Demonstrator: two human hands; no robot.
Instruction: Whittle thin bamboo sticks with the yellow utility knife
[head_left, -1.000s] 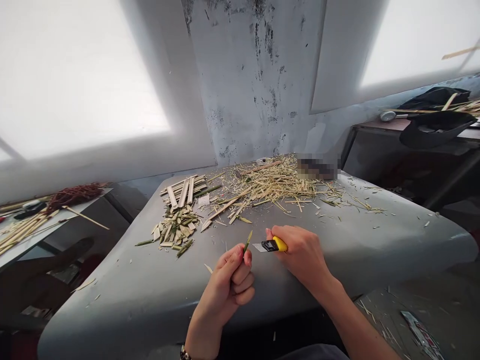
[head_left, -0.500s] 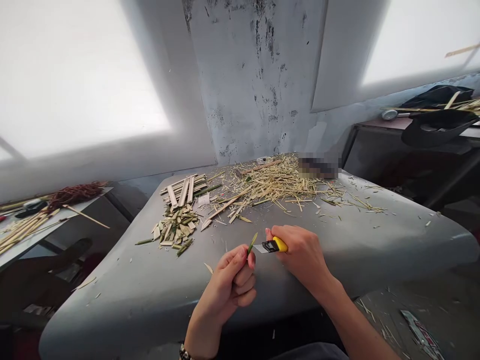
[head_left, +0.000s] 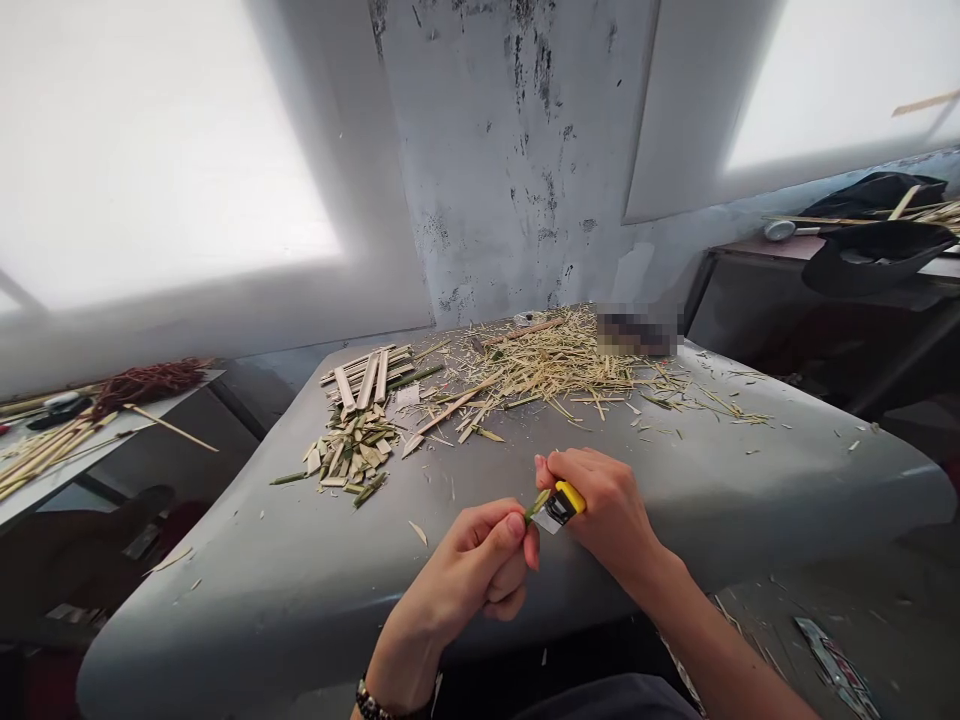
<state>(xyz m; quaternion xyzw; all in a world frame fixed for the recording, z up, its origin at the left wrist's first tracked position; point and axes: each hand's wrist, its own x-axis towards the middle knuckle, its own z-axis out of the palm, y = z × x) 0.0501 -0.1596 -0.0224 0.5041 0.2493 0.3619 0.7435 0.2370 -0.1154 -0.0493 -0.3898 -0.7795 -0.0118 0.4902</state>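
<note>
Between thumb and fingers, my left hand point(head_left: 487, 560) pinches a small green bamboo strip point(head_left: 537, 504), its tip pointing up and to the right. My right hand point(head_left: 604, 500) is wrapped round a yellow and black utility knife point(head_left: 568, 501). The knife's blade lies against or very close to the strip; whether it cuts in, I cannot tell. Both hands are held above the near part of the grey table point(head_left: 675, 480). Beyond my left hand lies a heap of short bamboo pieces point(head_left: 356, 450), with longer flat bamboo slats point(head_left: 366, 382) behind it.
A wide pile of thin bamboo shavings point(head_left: 570, 365) covers the table's back, beside a blurred dark object point(head_left: 640, 333). On the left side table point(head_left: 142, 425) are sticks and reddish cord point(head_left: 154, 385). A black cap point(head_left: 877, 255) rests on the right one. A wrapper point(head_left: 836, 660) lies on the floor.
My left hand has moved right with the bamboo strip, closer to the knife. The knife has tilted, and its blade now points more downward beside the strip.
</note>
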